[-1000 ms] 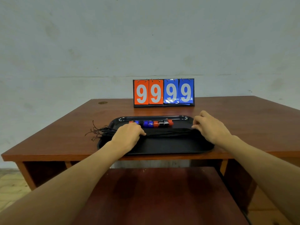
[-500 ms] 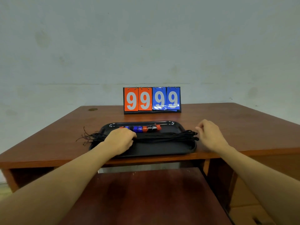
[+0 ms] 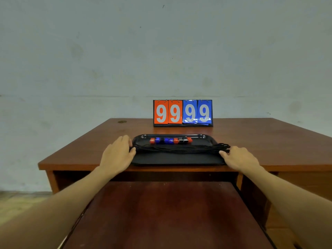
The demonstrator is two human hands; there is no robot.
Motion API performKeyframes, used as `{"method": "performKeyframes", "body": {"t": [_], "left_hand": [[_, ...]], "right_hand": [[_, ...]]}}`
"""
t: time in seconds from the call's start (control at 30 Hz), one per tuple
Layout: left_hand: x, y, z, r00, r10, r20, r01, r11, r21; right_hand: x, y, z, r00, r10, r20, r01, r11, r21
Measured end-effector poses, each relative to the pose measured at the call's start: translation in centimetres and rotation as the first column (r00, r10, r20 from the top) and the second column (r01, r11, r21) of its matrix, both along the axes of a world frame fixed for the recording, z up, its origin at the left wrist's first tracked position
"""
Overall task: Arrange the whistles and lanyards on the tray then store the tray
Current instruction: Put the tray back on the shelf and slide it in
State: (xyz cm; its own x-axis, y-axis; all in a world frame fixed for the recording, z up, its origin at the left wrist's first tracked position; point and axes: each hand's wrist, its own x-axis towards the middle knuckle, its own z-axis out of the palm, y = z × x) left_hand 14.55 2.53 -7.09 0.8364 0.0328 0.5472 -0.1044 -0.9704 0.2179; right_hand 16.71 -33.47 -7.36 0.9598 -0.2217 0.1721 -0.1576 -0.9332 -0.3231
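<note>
A black tray [image 3: 177,158] lies near the desk's front edge. Several red, blue and black whistles [image 3: 170,140] stand in a row along its back rim. A bundle of black lanyards [image 3: 181,148] stretches across the tray from left to right, and its loops hang over the right rim. My left hand [image 3: 117,154] is at the tray's left edge with the thumb over the rim, covering the lanyards' left ends. At the right edge, my right hand [image 3: 239,158] has its thumb on the rim beside the loops.
The brown wooden desk [image 3: 260,141] stands against a pale wall. A flip scoreboard [image 3: 182,113] reading 9999 stands behind the tray. A lower pull-out wooden shelf [image 3: 167,212] extends toward me under the desktop, between my forearms.
My left hand slid off the lanyards to the tray's left edge. My right hand moved in from the desk to the right edge.
</note>
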Motion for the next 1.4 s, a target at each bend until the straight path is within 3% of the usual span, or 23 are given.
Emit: {"method": "performKeyframes", "body": {"t": [0.17, 0.5, 0.77, 0.97, 1.4], "left_hand": [[-0.3, 1.9, -1.0, 0.958, 0.177, -0.225, -0.177, 0.984, 0.020], [1.9, 0.5, -1.3, 0.915, 0.177, -0.362, -0.231, 0.966, -0.112], [2.4, 0.4, -2.1, 0.938, 0.100, -0.332, -0.214, 0.921, -0.327], [0.4, 0.9, -2.0, 0.955, 0.064, -0.288, -0.194, 0.872, -0.450], [-10.4, 1.1, 0.5, 0.983, 0.099, -0.156, -0.177, 0.752, -0.635]], "right_hand": [[0.1, 0.1, -0.4, 0.999, -0.027, -0.030, 0.028, 0.998, 0.052], [0.4, 0.5, -0.6, 0.994, -0.041, -0.106, 0.050, 0.995, 0.089], [-0.3, 1.3, -0.6, 0.994, -0.081, -0.078, 0.091, 0.986, 0.136], [-2.8, 1.2, -0.4, 0.995, -0.083, -0.050, 0.084, 0.996, 0.019], [-12.2, 2.3, 0.6, 0.995, -0.082, 0.065, 0.079, 0.995, 0.055]]}}
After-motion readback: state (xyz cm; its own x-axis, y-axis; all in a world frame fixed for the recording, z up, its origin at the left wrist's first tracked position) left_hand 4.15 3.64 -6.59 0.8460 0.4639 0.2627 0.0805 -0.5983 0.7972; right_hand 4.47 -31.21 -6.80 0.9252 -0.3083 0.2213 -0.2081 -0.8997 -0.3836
